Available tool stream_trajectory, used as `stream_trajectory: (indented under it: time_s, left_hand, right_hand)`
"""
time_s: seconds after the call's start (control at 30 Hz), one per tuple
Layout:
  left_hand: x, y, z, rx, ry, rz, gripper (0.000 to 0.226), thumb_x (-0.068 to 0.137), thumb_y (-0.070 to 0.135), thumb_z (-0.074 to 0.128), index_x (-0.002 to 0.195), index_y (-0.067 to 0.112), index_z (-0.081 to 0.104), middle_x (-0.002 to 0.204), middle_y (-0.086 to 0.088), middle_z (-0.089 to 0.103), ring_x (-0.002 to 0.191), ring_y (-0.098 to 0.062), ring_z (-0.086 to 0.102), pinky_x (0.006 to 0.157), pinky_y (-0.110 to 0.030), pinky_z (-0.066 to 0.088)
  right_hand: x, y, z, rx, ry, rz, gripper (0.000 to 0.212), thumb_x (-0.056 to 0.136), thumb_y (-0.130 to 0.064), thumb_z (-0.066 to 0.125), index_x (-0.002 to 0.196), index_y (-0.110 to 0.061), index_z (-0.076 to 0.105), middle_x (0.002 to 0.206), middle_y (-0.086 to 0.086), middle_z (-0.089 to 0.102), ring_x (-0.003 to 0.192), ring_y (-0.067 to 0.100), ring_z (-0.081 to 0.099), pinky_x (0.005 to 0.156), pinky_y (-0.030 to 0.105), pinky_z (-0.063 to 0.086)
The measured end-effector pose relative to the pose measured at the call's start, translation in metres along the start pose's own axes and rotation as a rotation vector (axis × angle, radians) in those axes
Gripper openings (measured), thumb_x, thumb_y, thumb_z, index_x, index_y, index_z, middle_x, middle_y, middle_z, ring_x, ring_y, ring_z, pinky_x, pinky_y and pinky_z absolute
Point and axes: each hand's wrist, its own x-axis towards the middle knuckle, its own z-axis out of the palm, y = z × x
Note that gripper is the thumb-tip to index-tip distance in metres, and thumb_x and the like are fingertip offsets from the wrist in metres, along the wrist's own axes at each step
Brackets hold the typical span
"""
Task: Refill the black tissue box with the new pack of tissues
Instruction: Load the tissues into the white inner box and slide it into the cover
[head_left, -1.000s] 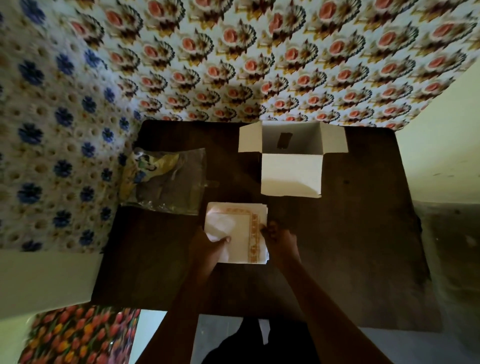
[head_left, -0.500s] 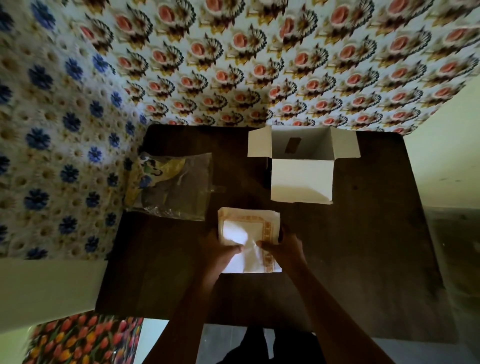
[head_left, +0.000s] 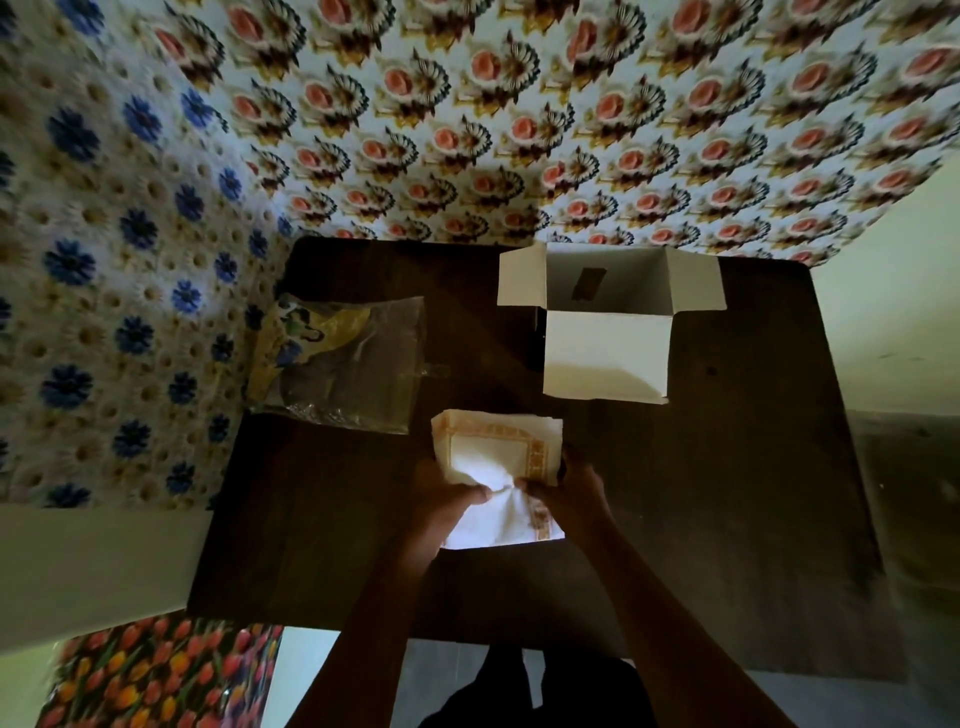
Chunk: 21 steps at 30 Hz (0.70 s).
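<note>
A stack of white tissues (head_left: 493, 447) with an orange patterned border lies on the dark table (head_left: 727, 493) in front of me. My left hand (head_left: 447, 504) and my right hand (head_left: 566, 491) both pinch the top tissue near its middle, where it is bunched up. The tissue box (head_left: 605, 322) stands open at the far side of the table, its white inner flaps spread out and its inside showing a dark slot. The box is apart from the tissues and holds nothing that I can see.
A crumpled clear plastic wrapper (head_left: 343, 364) with yellow print lies at the table's left, next to the tissues. Flower-patterned walls close in at the back and left. A tulip-patterned cloth (head_left: 156, 675) sits low at the left.
My hands have moved from the stack's sides to its middle and gathered the top tissue into a bunch. The box and wrapper stay where they were.
</note>
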Motion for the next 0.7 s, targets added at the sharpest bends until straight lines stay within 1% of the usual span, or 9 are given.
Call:
stream_trajectory:
  time_s: [0.13,0.23,0.3,0.37,0.47,0.53,0.6,0.63,0.7]
  left_hand:
    - [-0.018,0.010,-0.030,-0.070,-0.110,0.048,0.047,0.065,-0.011,0.085,0.093,0.023,0.069,0.091,0.001,0.074,0.097,-0.023,0.071,0.067,-0.024,0.051]
    - [-0.031,0.027,-0.072,-0.007,-0.281,0.052,0.050,0.072,-0.008,0.083,0.103,0.027,0.066,0.091,0.005,0.076,0.098,-0.018,0.071,0.068,-0.024,0.052]
    - [-0.041,0.040,-0.098,0.014,-0.311,0.045,0.056,0.069,-0.003,0.086,0.107,0.030,0.062,0.096,0.002,0.075,0.097,-0.019,0.069,0.069,-0.030,0.053]
    - [-0.050,0.053,-0.117,0.002,-0.264,0.064,0.070,0.056,0.000,0.092,0.108,0.032,0.057,0.103,0.000,0.068,0.095,-0.018,0.065,0.070,-0.036,0.052]
    - [-0.065,0.076,-0.132,-0.017,-0.246,0.125,0.094,0.026,0.021,0.091,0.110,0.034,0.051,0.109,-0.001,0.063,0.099,-0.020,0.063,0.077,-0.043,0.054]
    - [-0.069,0.091,-0.139,-0.066,-0.272,0.193,0.099,0.020,0.027,0.090,0.110,0.036,0.050,0.105,0.004,0.066,0.091,-0.013,0.069,0.067,-0.035,0.058]
    - [-0.072,0.109,-0.139,-0.124,-0.281,0.258,0.107,0.014,0.030,0.099,0.112,0.034,0.054,0.098,0.004,0.073,0.089,-0.007,0.074,0.061,-0.026,0.059]
    - [-0.070,0.118,-0.136,-0.135,-0.265,0.292,0.105,0.021,0.029,0.101,0.115,0.031,0.055,0.099,0.005,0.073,0.097,-0.009,0.073,0.064,-0.025,0.059]
    - [-0.068,0.137,-0.125,-0.182,-0.218,0.351,0.088,0.049,0.007,0.096,0.123,0.028,0.053,0.107,0.006,0.070,0.114,-0.023,0.065,0.073,-0.029,0.056]
  right_hand:
    - [-0.008,-0.008,-0.001,0.049,-0.120,-0.076,0.074,0.067,-0.026,0.092,0.131,-0.016,0.056,0.116,-0.002,0.070,0.105,0.017,0.070,0.083,0.028,0.061]
    - [-0.024,-0.025,0.000,0.135,-0.236,-0.067,0.042,0.073,-0.020,0.089,0.107,-0.024,0.065,0.096,-0.013,0.071,0.090,0.004,0.073,0.068,0.015,0.057]
    - [-0.037,-0.040,0.001,0.180,-0.315,-0.080,0.028,0.075,-0.015,0.087,0.093,-0.027,0.068,0.085,-0.013,0.073,0.079,-0.002,0.074,0.065,0.014,0.056]
    - [-0.046,-0.056,0.003,0.249,-0.367,-0.113,0.029,0.074,-0.009,0.087,0.094,-0.021,0.071,0.091,-0.004,0.076,0.081,0.006,0.076,0.068,0.022,0.060]
    - [-0.058,-0.084,0.006,0.411,-0.401,-0.137,0.035,0.061,-0.017,0.091,0.092,-0.022,0.076,0.099,0.011,0.078,0.093,0.028,0.076,0.080,0.049,0.062]
    - [-0.066,-0.106,0.002,0.469,-0.398,-0.168,0.038,0.058,-0.024,0.091,0.092,-0.030,0.077,0.106,0.012,0.078,0.099,0.035,0.075,0.084,0.057,0.059]
    - [-0.070,-0.127,-0.007,0.482,-0.362,-0.220,0.041,0.066,-0.020,0.090,0.104,-0.022,0.073,0.110,0.012,0.077,0.101,0.034,0.074,0.085,0.057,0.059]
    - [-0.071,-0.136,-0.014,0.474,-0.342,-0.249,0.041,0.073,-0.014,0.087,0.109,-0.015,0.069,0.110,0.011,0.076,0.102,0.032,0.074,0.085,0.055,0.060]
    - [-0.068,-0.152,-0.031,0.449,-0.295,-0.314,0.038,0.079,-0.006,0.081,0.114,-0.011,0.065,0.110,0.007,0.077,0.102,0.025,0.075,0.081,0.046,0.062]
